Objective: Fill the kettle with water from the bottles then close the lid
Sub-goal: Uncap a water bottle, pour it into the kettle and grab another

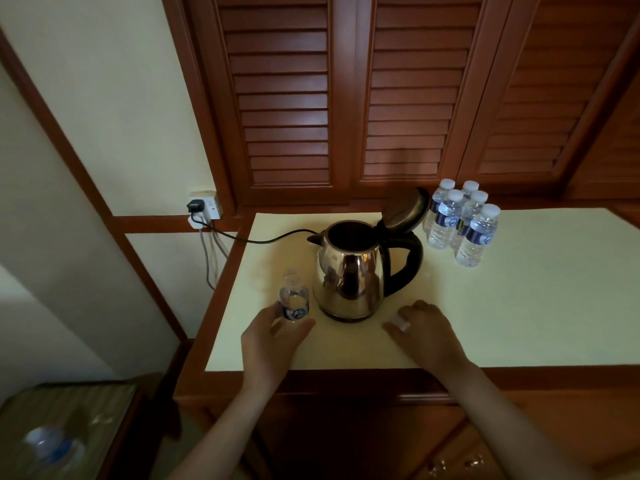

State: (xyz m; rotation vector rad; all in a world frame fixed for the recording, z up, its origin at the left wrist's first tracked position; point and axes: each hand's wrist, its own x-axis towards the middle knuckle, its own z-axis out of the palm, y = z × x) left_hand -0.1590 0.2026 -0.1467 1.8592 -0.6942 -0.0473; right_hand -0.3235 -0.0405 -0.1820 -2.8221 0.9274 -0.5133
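Kettle, lid up, btwn hands: left round uncapped bottle, right curled on cap.

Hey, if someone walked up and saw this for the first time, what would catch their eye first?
Probably the shiny metal kettle in the middle of the pale tabletop, its lid tipped open. Next, the cluster of capped water bottles standing behind it to the right. Then the left hand around an uncapped bottle beside the kettle, and the right hand holding a small white cap.
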